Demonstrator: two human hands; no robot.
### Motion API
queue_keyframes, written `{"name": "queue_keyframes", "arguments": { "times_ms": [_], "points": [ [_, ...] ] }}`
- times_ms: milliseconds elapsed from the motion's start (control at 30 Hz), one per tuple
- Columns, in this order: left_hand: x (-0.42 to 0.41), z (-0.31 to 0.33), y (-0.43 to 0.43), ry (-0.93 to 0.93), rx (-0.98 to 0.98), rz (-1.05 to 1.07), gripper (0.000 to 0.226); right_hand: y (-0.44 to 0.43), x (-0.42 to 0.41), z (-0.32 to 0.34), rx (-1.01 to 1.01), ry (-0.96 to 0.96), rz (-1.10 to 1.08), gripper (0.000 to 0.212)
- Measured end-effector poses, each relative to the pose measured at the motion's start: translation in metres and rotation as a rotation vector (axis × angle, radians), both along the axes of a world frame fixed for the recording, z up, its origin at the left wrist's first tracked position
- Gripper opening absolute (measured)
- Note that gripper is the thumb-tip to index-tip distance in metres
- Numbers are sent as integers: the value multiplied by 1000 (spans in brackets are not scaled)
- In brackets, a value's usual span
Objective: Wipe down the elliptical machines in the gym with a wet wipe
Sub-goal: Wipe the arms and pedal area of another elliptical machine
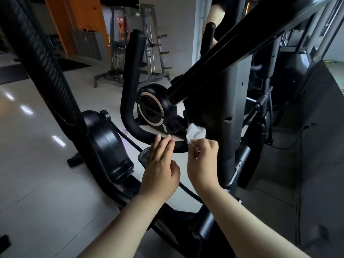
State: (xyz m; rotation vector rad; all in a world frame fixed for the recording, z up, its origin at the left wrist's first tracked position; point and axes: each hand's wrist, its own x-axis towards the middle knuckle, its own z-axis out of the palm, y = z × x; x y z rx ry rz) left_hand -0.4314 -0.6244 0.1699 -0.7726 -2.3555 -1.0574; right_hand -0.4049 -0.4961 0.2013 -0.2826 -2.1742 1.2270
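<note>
Wiping in progress: right hand (202, 161) pinches a crumpled white wet wipe (195, 134) against the lower end of the curved black padded handlebar (130, 101), beside the grey column (230, 101); left hand (160, 164), fingers straight, rests on that bar; remaining surfaces show no visible sign of wiping; judged early.

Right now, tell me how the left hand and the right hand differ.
The left hand holds nothing; the right hand pinches a crumpled white wet wipe. The left hand's fingers are straight, the right hand's curled. The left hand's fingertips touch the curved black handlebar; the right hand holds the wet wipe at the dark upright column. Both are bare and reach forward.
</note>
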Motion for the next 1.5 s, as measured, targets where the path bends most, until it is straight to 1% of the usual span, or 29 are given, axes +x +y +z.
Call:
{"name": "queue_keyframes", "arguments": {
  "times_ms": [33, 100, 133, 200, 267, 333, 367, 433, 500, 567, 633, 733, 800, 833, 867, 933, 967, 1033, 1067, 1133, 1200, 1267, 1300, 1367, 1433, 1500],
  "points": [
    [0, 0, -1, 10, -3, -2, 62, -3, 3, -4, 58, 20, 36, 7],
    [-2, 2, -3, 40, -9, 4, 59, 6, 0, -4, 159, 67, -1, 6],
    [-4, 3, -3, 55, -15, 12, 56, 15, -6, -2, 199, 93, -52, 10],
    [-9, 9, -2, 81, -13, 26, 49, 31, -17, 5, 237, 81, -103, 29],
    [-15, 15, 0, 99, -18, 23, 42, 32, -21, 6, 259, 10, -36, 37],
    [-19, 18, 3, 78, -53, 3, 47, 22, -17, 2, 274, -58, 57, 35],
    [-20, 18, 4, 67, -67, -3, 50, 19, -13, -1, 294, -60, 104, 32],
    [-21, 17, 6, 67, -70, 5, 51, 18, -6, 0, 358, -3, 181, 28],
    [-20, 16, 6, 84, -71, 10, 48, 30, -12, 0, 395, 42, 149, 26],
    [-20, 13, 6, 113, -86, 10, 45, 40, -20, 0, 408, 26, 42, 30],
    [-20, 12, 5, 128, -96, 8, 45, 36, -21, -1, 426, 2, 0, 31],
    [-20, 10, 2, 119, -103, -8, 45, 16, -11, -2, 476, 25, 103, 29],
    [-20, 9, 2, 121, -108, -13, 45, 14, -4, -1, 530, 48, 190, 35],
    [-21, 8, 2, 130, -108, -13, 45, 18, -4, 0, 541, 63, 186, 36],
    [-21, 7, 2, 142, -109, -10, 45, 26, -7, -1, 495, 62, 143, 37],
    [-21, 6, 3, 161, -114, -6, 45, 38, -14, -4, 342, 24, 17, 35],
    [-21, 5, 3, 163, -114, -7, 46, 38, -15, -5, 309, 11, -22, 38],
    [-20, 3, 3, 159, -105, -11, 47, 26, -13, -8, 333, 50, -2, 44],
    [-20, 2, 4, 155, -99, -12, 48, 18, -10, -10, 352, 75, 17, 42],
    [-19, 0, 4, 150, -98, -10, 51, 6, -3, -16, 379, 95, 88, 31],
    [-19, -2, 4, 152, -102, -10, 53, 6, 6, -12, 424, 105, 144, 30],
    [-19, -3, 5, 147, -100, -11, 54, 16, 5, -7, 481, 132, 144, 41],
    [-19, -3, 5, 151, -96, -9, 54, 25, 1, -8, 456, 131, 98, 46],
    [-18, -4, 7, 154, -83, -3, 54, 33, -7, -9, 346, 67, 12, 53],
    [-17, -4, 8, 148, -66, -1, 54, 21, -6, -10, 279, 17, 52, 59],
    [-16, -4, 8, 145, -61, -2, 54, 2, 3, -14, 278, 3, 170, 62]
  ]
}}
